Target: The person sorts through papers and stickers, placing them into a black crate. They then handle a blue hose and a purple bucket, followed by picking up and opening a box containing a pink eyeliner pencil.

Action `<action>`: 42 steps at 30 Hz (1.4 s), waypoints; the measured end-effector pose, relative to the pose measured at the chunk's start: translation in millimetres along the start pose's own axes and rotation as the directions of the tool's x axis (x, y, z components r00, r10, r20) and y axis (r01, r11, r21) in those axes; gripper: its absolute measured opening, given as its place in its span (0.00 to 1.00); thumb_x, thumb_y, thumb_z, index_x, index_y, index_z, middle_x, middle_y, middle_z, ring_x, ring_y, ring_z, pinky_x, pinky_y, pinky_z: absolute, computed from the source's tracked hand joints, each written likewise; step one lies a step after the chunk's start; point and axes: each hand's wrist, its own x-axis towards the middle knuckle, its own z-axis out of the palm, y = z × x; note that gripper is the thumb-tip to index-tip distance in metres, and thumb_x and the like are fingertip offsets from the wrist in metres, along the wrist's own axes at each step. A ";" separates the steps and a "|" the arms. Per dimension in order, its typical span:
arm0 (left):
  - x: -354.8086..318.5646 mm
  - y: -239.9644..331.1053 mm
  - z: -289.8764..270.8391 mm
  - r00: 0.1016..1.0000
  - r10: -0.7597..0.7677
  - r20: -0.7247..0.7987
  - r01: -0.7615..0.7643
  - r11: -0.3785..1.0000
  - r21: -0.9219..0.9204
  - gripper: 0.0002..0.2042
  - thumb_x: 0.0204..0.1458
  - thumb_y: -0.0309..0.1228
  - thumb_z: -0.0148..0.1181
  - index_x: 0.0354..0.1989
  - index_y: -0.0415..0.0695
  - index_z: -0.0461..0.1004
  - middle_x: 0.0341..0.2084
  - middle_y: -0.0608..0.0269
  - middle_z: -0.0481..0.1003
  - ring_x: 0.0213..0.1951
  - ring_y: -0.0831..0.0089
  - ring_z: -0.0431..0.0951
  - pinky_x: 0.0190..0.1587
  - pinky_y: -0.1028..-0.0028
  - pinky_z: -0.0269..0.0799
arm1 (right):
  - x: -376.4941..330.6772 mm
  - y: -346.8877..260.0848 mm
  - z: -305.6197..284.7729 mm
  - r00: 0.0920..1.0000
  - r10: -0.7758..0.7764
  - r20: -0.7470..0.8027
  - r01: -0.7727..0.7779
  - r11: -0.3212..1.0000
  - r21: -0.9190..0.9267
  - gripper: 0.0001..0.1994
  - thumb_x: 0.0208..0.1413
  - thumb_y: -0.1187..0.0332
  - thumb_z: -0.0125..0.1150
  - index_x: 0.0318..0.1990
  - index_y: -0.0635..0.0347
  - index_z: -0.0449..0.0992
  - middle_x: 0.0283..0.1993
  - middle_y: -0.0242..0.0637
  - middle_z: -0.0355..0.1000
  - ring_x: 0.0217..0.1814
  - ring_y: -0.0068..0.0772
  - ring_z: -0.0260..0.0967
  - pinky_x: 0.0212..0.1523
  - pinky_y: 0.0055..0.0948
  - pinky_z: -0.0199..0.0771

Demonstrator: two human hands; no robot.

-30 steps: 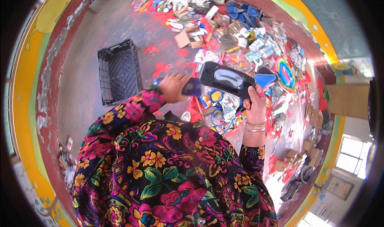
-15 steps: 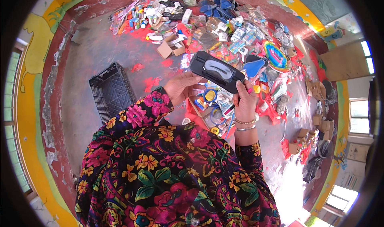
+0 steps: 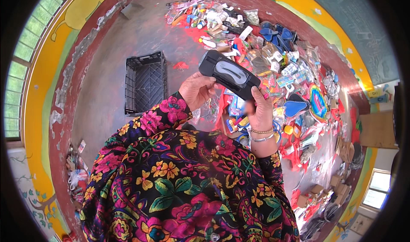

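Between my two hands is a flat black rounded case-like object (image 3: 210, 64), tilted with its left end higher. A long pale grey loop shape lies on its face; I cannot make out its exact kind. My left hand (image 3: 196, 89) pinches the lower left edge between thumb and fingers. At the lower right end my right hand (image 3: 261, 113) grips it, thumb on top, with bangles at the wrist.
A black plastic crate (image 3: 147, 86) stands on the floor to the left. Ahead and right spreads a large heap of mixed goods, with blue pouches (image 3: 296, 106), a rainbow-coloured ring (image 3: 317, 102) and red scraps. Cardboard boxes (image 3: 340, 189) lie at the right wall.
The view has turned left, so the crate and the heap sit further right in the picture. Both hands keep hold of the black case-like object, nearly unchanged in pose.
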 end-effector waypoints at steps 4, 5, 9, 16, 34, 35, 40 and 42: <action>-5.2 2.3 -14.3 1.000 0.026 0.003 -0.026 1.000 0.010 0.06 0.48 0.19 0.52 0.35 0.39 0.69 0.27 0.63 0.71 0.27 0.77 0.71 0.28 0.80 0.65 | 4.3 1.6 8.1 0.999 0.048 0.009 -0.047 0.999 -0.009 0.09 0.52 0.65 0.59 0.37 0.60 0.72 0.26 0.27 0.70 0.09 0.14 0.50 0.09 0.16 0.43; -4.6 2.0 -16.8 1.000 0.028 0.011 -0.028 1.000 -0.009 0.05 0.48 0.19 0.52 0.34 0.39 0.70 0.26 0.63 0.71 0.27 0.76 0.71 0.28 0.79 0.66 | 4.4 1.8 8.3 0.998 0.060 0.007 -0.060 0.998 -0.011 0.09 0.52 0.65 0.59 0.37 0.60 0.71 0.26 0.27 0.70 0.09 0.14 0.50 0.09 0.16 0.43; -3.9 2.0 -18.9 1.000 0.023 0.009 -0.023 0.999 -0.024 0.04 0.48 0.18 0.53 0.32 0.39 0.70 0.25 0.63 0.71 0.27 0.75 0.72 0.29 0.77 0.68 | 2.5 2.3 7.1 0.998 0.051 0.029 -0.050 0.998 -0.038 0.10 0.52 0.65 0.59 0.37 0.60 0.70 0.26 0.27 0.69 0.10 0.14 0.50 0.10 0.16 0.43; 1.0 -5.2 -21.4 0.995 -0.013 -0.095 0.012 1.000 -0.017 0.04 0.49 0.19 0.52 0.33 0.39 0.69 0.27 0.61 0.72 0.27 0.74 0.73 0.29 0.77 0.69 | -2.5 -3.4 -2.5 0.988 0.068 0.137 -0.062 0.997 -0.050 0.13 0.54 0.60 0.54 0.41 0.58 0.70 0.30 0.29 0.70 0.14 0.14 0.56 0.11 0.13 0.49; 106.5 -63.7 -14.4 0.981 -0.188 0.041 0.190 0.980 -0.058 0.12 0.51 0.29 0.55 0.41 0.37 0.67 0.41 0.56 0.69 0.40 0.66 0.73 0.34 0.76 0.73 | -28.8 -1.1 -82.7 0.954 -0.084 -0.289 0.177 0.933 0.314 0.18 0.58 0.51 0.46 0.35 0.58 0.68 0.37 0.38 0.69 0.34 0.28 0.62 0.31 0.26 0.62; 116.4 -74.5 -8.6 0.969 -0.246 0.011 0.244 0.965 0.100 0.13 0.52 0.32 0.55 0.42 0.38 0.67 0.43 0.57 0.69 0.40 0.66 0.73 0.34 0.76 0.73 | -35.0 -8.5 -81.5 0.954 -0.132 -0.269 0.207 0.940 0.272 0.18 0.57 0.50 0.47 0.36 0.57 0.68 0.34 0.35 0.67 0.32 0.26 0.61 0.29 0.24 0.62; 81.9 -103.4 18.8 0.762 -0.644 0.065 0.422 0.571 0.704 0.19 0.57 0.44 0.45 0.45 0.40 0.67 0.35 0.63 0.72 0.38 0.75 0.73 0.37 0.76 0.70 | -53.0 -19.8 -89.2 0.913 -0.284 -0.294 0.335 0.932 0.140 0.18 0.58 0.51 0.45 0.38 0.59 0.67 0.32 0.34 0.66 0.33 0.25 0.64 0.30 0.22 0.68; 53.9 -96.4 33.3 0.760 -0.608 0.230 0.192 0.549 0.814 0.17 0.58 0.41 0.45 0.42 0.39 0.69 0.30 0.65 0.73 0.32 0.80 0.72 0.33 0.77 0.70 | -55.8 -16.5 -94.2 0.921 -0.287 -0.264 0.321 0.942 0.097 0.19 0.59 0.51 0.45 0.37 0.60 0.67 0.32 0.33 0.66 0.34 0.25 0.64 0.33 0.24 0.72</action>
